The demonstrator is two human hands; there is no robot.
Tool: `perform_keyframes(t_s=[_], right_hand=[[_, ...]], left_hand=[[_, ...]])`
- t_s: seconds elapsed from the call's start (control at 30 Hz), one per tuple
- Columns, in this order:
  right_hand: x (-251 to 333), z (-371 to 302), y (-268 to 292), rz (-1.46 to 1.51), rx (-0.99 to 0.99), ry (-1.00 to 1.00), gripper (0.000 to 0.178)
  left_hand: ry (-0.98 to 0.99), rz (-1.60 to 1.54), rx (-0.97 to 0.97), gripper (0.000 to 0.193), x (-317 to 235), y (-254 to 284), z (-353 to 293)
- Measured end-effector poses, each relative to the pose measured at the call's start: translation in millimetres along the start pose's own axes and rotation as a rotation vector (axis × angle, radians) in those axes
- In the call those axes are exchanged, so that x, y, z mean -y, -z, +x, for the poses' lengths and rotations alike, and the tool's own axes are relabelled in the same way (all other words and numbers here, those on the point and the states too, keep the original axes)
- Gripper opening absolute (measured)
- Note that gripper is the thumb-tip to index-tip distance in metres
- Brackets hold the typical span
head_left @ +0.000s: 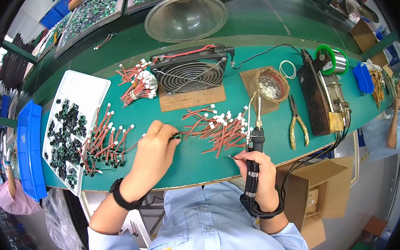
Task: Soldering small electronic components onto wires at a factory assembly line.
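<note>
My left hand (pixel 157 145) is closed in a pinch on a small dark component (pixel 175 136) above the green mat. My right hand (pixel 262 172) is wrapped round a soldering iron (pixel 254 151), held upright with its tip pointing away from me. Something small and thin pokes out between that thumb and finger, too small to name. Between the hands and slightly beyond them lies a loose pile of red-brown wire leads (pixel 221 131) with white connectors. More leads with dark parts at their ends (pixel 110 148) lie left of my left hand.
A white tray (pixel 86 84) of small dark-green parts and a blue bin (pixel 30 152) stand left. A fan (pixel 190 74) sits at the back beside bundled leads (pixel 140 85). To the right are a solder pot (pixel 272 85), pliers (pixel 297 124), a black box (pixel 313 102) and a solder spool (pixel 333 60).
</note>
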State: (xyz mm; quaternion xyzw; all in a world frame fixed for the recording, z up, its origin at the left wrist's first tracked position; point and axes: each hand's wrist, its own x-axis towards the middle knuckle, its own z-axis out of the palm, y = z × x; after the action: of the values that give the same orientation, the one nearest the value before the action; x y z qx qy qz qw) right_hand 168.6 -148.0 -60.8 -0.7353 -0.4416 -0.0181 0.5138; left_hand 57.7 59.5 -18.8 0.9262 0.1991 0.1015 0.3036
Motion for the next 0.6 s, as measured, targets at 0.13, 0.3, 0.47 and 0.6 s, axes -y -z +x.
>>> perform_keyframes(t_s=[0.13, 0.3, 0.47, 0.6], right_hand=[[6, 0, -1, 0.157, -0.018, -0.023, 0.040], [20, 4, -1, 0.276, 0.044, 0.009, 0.043], [32, 7, 5, 0.353, 0.282, 0.082, 0.046], [39, 10, 7, 0.341, 0.373, 0.108, 0.047]], left_hand=[[0.038, -0.187, 0.100, 0.016, -28, 29, -21], [-0.094, -0.480, 0.207, 0.018, -48, 18, -42], [-0.110, -0.586, 0.272, 0.019, -45, 6, -48], [-0.028, -0.703, 0.360, 0.020, -35, 4, -53]])
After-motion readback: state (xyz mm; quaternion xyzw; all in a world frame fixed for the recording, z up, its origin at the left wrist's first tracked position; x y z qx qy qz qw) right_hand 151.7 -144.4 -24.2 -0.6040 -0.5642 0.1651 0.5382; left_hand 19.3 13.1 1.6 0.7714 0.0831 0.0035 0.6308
